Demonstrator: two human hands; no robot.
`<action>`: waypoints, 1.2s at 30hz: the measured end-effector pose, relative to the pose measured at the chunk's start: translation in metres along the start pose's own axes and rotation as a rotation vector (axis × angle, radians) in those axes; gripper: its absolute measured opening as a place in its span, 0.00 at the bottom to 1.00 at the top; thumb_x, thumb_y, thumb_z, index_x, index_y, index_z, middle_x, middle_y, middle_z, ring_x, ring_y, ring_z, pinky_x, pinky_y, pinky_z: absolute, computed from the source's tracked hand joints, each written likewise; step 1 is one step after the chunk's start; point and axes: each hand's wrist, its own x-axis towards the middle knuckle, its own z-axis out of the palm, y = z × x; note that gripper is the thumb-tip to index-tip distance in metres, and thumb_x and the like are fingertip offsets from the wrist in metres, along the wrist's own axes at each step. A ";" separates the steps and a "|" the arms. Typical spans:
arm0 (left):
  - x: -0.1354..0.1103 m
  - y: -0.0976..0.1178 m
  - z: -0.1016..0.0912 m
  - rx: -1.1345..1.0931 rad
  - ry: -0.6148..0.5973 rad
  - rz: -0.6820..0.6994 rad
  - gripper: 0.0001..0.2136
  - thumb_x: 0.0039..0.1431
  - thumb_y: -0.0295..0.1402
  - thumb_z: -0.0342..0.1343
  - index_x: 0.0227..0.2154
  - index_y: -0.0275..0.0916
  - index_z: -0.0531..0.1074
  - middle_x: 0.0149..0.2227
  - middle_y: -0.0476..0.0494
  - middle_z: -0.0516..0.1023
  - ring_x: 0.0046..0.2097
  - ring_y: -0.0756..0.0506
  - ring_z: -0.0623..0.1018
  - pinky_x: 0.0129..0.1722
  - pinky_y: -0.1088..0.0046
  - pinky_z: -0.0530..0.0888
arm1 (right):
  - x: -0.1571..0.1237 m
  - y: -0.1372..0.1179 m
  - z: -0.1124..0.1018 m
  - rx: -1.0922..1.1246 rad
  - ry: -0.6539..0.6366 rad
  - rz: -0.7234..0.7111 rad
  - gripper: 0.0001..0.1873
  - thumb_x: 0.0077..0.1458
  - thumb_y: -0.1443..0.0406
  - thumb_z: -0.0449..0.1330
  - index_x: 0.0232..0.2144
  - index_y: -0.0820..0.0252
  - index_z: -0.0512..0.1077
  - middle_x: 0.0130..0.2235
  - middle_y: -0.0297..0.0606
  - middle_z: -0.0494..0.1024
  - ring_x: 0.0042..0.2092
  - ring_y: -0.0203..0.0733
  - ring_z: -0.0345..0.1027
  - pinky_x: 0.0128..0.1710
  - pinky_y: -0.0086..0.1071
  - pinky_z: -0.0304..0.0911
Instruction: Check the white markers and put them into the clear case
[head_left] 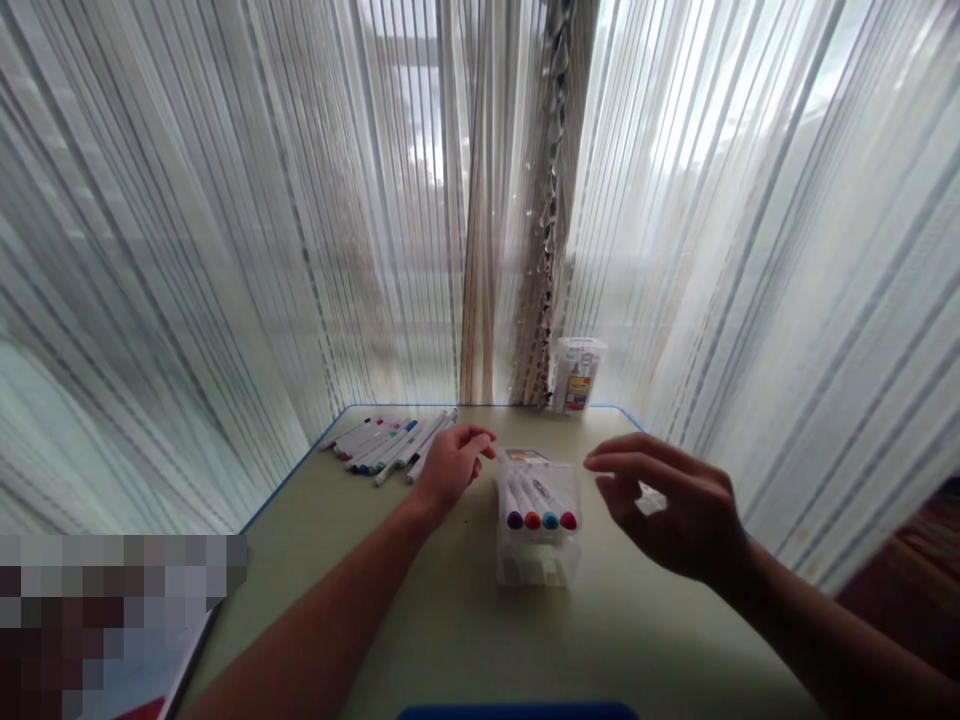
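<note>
A clear plastic marker case (536, 570) stands in the middle of the table. Several white markers (534, 490) lie in it side by side, their purple, orange, teal and magenta ends facing me. Just left of the case is my left hand (450, 465), its fingers loosely bent, the thumb near the index finger and nothing visible between them. On the other side my right hand (671, 500) hovers with curved fingers apart from the thumb, holding nothing. Neither hand appears to touch the case. Loose white markers (390, 445) with coloured ends are spread beyond my left hand.
Another clear container (577, 378) with a label stands upright at the table's back edge. Striped sheer curtains (405, 250) hang behind the pale green table (450, 610). A blue edge (517, 711) shows at the front, and a pixelated area covers the lower left.
</note>
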 end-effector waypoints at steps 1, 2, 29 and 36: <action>0.000 -0.001 0.000 0.015 0.002 0.012 0.08 0.53 0.34 0.55 0.31 0.33 0.73 0.26 0.47 0.75 0.18 0.55 0.64 0.17 0.79 0.56 | -0.001 0.006 0.003 0.021 0.025 0.072 0.06 0.57 0.71 0.60 0.36 0.61 0.76 0.35 0.40 0.79 0.24 0.32 0.69 0.24 0.28 0.65; 0.001 -0.002 -0.001 0.036 0.005 0.027 0.08 0.53 0.34 0.55 0.31 0.34 0.73 0.26 0.46 0.75 0.19 0.55 0.64 0.17 0.79 0.57 | -0.002 0.011 0.006 0.045 0.043 0.147 0.05 0.57 0.70 0.60 0.36 0.62 0.76 0.34 0.40 0.79 0.24 0.32 0.68 0.24 0.28 0.65; -0.003 -0.012 0.003 0.475 -0.164 0.171 0.20 0.67 0.42 0.42 0.42 0.37 0.77 0.45 0.38 0.81 0.45 0.42 0.79 0.45 0.68 0.72 | -0.021 0.029 0.031 0.273 -0.503 0.083 0.60 0.43 0.58 0.72 0.69 0.60 0.43 0.63 0.58 0.63 0.60 0.57 0.64 0.56 0.46 0.64; -0.001 -0.014 0.001 0.476 -0.134 0.178 0.19 0.65 0.41 0.43 0.41 0.36 0.77 0.42 0.39 0.81 0.42 0.43 0.78 0.44 0.69 0.71 | -0.021 0.027 0.031 0.253 -0.497 0.106 0.58 0.44 0.58 0.72 0.69 0.59 0.45 0.62 0.57 0.64 0.58 0.56 0.67 0.54 0.45 0.66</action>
